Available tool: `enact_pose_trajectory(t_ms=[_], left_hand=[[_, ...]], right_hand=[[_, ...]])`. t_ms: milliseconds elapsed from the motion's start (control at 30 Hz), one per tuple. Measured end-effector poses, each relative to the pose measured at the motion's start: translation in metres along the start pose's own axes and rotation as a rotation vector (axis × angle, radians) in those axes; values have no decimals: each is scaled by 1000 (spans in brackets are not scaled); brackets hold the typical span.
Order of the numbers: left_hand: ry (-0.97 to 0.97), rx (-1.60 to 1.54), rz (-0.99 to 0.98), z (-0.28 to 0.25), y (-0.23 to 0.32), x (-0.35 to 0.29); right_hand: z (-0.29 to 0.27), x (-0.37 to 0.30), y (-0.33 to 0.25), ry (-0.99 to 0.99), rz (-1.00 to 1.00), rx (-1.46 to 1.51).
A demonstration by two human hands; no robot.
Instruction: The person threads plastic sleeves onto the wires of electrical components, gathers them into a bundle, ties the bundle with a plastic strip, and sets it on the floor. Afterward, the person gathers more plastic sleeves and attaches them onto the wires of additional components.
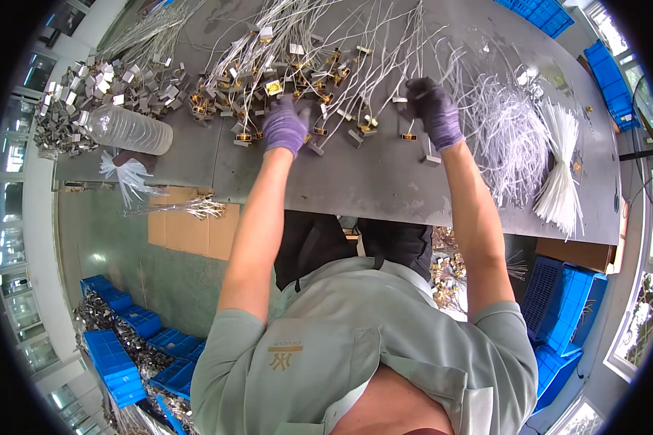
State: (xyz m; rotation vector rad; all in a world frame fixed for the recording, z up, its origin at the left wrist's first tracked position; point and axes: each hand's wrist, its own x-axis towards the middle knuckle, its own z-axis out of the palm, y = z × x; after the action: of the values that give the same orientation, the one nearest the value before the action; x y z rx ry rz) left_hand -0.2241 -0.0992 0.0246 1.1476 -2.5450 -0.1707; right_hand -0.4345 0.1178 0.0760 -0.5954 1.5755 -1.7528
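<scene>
My left hand (284, 126), in a purple glove, lies over the near edge of a heap of small metal blocks with yellow-orange parts (272, 88) and thin white wires. Its thumb stands apart from the fingers, and I see nothing held in it. My right hand (435, 109), in a darker-tipped purple glove, hovers to the right of the heap. Its fingers curl inward, and what they grip, if anything, is too small to make out. Just below its fingertips a wired block (410, 136) lies on the grey table (341, 185), with a plain metal block (431, 158) beside the wrist.
Left of the heap are a pile of metal blocks (149, 88) and a clear plastic bottle (129, 130) on its side. Loose white wires (508, 138) and a tied white bundle (561, 167) cover the right. Blue crates (562, 304) stand below the table's right end.
</scene>
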Motion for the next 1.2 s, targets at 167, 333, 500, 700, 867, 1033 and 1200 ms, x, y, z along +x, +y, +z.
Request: enact_pose_trajectory(t_ms=[167,333,500,700,867,1033,1200], left_hand=[[130,-242,223,23,-52,-26],[-110,-534,-34,-37,-65,-111],[-201,-770,-244,-77,-98,-214],[-275,-779,-389,-81,-137,-301],[-184,-809,-555,-76,-144,-318],[-156,-837,-607,-74,-150,-314],[-147,-850,-602,-76,-149,-310]], right_hand=[[77,-28,20,-334,219,139],[136,-14,62,-318,306,425],[153,11,62,-273,336,668],[148,16,29,43,155,520],[127,22,14,74,32,563],[117,15,7,107,-36,663],[108,12,11,39,-18,531]])
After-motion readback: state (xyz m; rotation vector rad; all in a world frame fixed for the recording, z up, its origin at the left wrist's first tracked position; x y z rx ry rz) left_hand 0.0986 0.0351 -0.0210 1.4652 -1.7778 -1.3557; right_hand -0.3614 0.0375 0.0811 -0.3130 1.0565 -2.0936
